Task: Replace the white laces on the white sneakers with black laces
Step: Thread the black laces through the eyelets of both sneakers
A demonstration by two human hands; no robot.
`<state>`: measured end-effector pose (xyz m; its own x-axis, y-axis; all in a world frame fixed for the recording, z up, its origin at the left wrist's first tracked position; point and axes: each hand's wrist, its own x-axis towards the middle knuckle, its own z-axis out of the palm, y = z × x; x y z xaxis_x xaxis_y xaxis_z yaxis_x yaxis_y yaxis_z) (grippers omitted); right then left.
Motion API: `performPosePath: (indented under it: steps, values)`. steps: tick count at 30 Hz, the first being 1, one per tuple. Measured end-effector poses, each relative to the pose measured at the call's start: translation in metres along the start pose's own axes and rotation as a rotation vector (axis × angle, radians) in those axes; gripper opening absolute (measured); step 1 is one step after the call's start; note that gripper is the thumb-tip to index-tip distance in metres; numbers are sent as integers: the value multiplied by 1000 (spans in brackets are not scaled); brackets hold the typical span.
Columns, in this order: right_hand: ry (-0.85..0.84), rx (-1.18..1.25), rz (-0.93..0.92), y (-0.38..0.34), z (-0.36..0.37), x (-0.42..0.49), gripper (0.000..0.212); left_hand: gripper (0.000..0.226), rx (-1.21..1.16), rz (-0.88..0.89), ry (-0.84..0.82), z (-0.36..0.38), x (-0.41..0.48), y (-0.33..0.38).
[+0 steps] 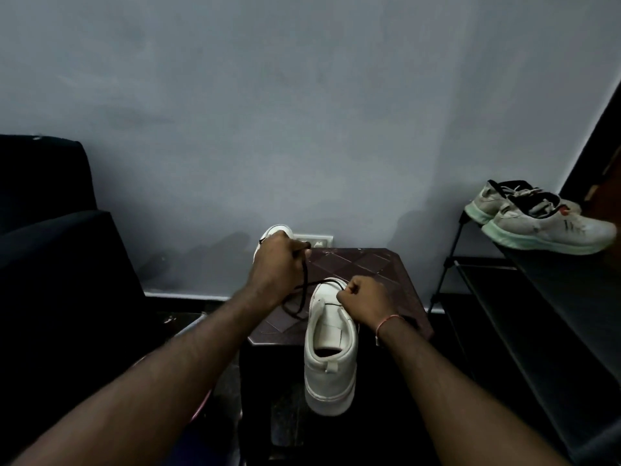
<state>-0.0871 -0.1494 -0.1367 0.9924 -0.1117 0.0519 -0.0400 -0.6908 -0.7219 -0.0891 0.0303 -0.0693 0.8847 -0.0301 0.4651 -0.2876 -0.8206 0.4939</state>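
Head view. A white sneaker (pixel 331 364) lay on a small dark table (pixel 369 267) with its heel toward the camera and its toe toward the wall (pixel 302 112). In this view the heel reached past the near edge of the table. A black lace (pixel 304 280) ran from the front of this sneaker leftward and up to the left hand (pixel 275 260), with a slack loop lying on the table between the two. One thin black strand crossed the sneaker just ahead of its tongue.

The left hand was raised over the far left part of the table, its fingers curled round the upper part of the lace. The right hand (pixel 364 302) rested against the right side of the sneaker's front, its fingers closed in a pinch at the lace. The exact point of contact was hidden by the knuckles. A thin red thread (pixel 386 322) circled the right wrist.

A second white sneaker (pixel 274 230) showed partly behind the left hand, at the far edge of the table. Whether it was laced could not be told. A white wall socket (pixel 319 240) sat on the wall just beside it.

To the right stood a black shoe rack (pixel 537 297), carrying a pair of worn pale sneakers (pixel 544 223) on its top shelf. A dark armchair (pixel 50 247) stood at the left.
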Motion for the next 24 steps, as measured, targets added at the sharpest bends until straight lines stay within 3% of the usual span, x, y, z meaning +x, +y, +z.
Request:
performPosePath:
  steps: [3, 8, 10, 13, 15, 18, 24]
  values:
    - [12, 18, 34, 0, -3, 10, 17, 16, -115, -103, -59, -5, 8, 4]
    - [51, -5, 2, -7, -12, 7, 18, 18, -83, -91, 15, -5, 11, 11]
    - [92, 202, -63, -22, -23, 0, 12, 13, -95, -67, 37, -6, 12, 17]
    - [-139, 673, -170, -53, -40, -13, 26, 9, -310, -59, -77, -5, 9, 33]
    - [-238, 836, -209, -64, -47, -17, 40, 6, -530, -155, -141, -6, 8, 41]
    - [-206, 798, -261, -69, -56, -19, 41, 13, -859, -243, -206, -9, 7, 42]
    - [-196, 586, -264, -79, -72, -4, 15, 11, -736, -99, -175, -15, -3, 39]
